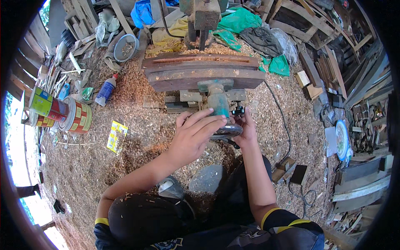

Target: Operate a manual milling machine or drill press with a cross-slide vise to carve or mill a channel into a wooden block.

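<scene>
On the wearer's side of the wooden block (205, 80), the dark handwheel (226, 133) lies parallel to it between equally near left hand (192, 136) and right hand (247, 132), fingers half-curled at its rim, grip impossible to tell.

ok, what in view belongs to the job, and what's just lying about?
In use:
handwheel, left hand and right hand at it
black knob
dark wooden boards beyond

Apparently lying about:
blue bottle
yellow packet
tins
green sheeting
</scene>
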Demonstrator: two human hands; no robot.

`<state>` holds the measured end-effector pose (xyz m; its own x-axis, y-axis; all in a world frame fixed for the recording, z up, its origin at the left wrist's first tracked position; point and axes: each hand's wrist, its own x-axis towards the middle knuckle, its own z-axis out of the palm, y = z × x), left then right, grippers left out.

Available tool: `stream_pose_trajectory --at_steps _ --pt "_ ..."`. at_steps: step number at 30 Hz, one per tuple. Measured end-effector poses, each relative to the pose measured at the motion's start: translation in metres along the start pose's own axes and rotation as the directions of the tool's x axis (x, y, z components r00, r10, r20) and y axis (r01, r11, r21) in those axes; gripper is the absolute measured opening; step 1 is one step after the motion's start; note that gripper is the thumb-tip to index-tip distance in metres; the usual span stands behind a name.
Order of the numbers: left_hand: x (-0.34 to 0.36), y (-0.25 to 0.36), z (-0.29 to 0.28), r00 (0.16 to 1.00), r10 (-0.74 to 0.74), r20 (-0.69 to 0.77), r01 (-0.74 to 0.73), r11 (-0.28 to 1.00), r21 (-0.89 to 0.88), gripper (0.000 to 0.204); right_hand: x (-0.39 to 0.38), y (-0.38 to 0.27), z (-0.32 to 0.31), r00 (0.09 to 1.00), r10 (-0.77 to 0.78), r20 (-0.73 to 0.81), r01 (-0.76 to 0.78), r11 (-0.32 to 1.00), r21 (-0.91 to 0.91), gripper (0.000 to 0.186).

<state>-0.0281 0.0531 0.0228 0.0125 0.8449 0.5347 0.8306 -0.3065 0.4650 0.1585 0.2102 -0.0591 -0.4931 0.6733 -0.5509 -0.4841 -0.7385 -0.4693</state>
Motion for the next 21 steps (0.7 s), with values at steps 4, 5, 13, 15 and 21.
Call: stream_pose_trajectory --at_steps 4,5,13,15,21 --pt "0.005 0.004 0.002 1.0 0.009 -0.008 -0.009 1.0 -0.004 0.062 0.017 0.007 -0.015 0.833 -0.552 0.029 0.471 0.681 -0.561 0.041" --pt "0.004 0.003 0.001 1.0 0.0 0.003 0.0 1.0 -0.014 0.06 0.016 0.011 -0.014 0.836 -0.549 0.029 0.468 0.683 -0.56 0.041" --pt "-0.001 0.0 -0.001 1.0 -0.005 0.002 0.005 1.0 0.008 0.059 0.01 0.007 -0.01 0.993 -0.112 -0.027 0.108 0.986 -0.128 0.051" --pt "0.001 0.0 0.0 1.0 0.002 -0.002 -0.002 1.0 0.002 0.06 0.012 0.003 -0.012 0.999 -0.005 -0.032 0.003 0.998 -0.064 0.044" --pt "0.001 0.001 0.001 1.0 -0.01 0.016 0.011 1.0 -0.023 0.059 0.012 0.013 -0.014 0.666 -0.721 0.19 0.37 0.098 -0.924 0.035"
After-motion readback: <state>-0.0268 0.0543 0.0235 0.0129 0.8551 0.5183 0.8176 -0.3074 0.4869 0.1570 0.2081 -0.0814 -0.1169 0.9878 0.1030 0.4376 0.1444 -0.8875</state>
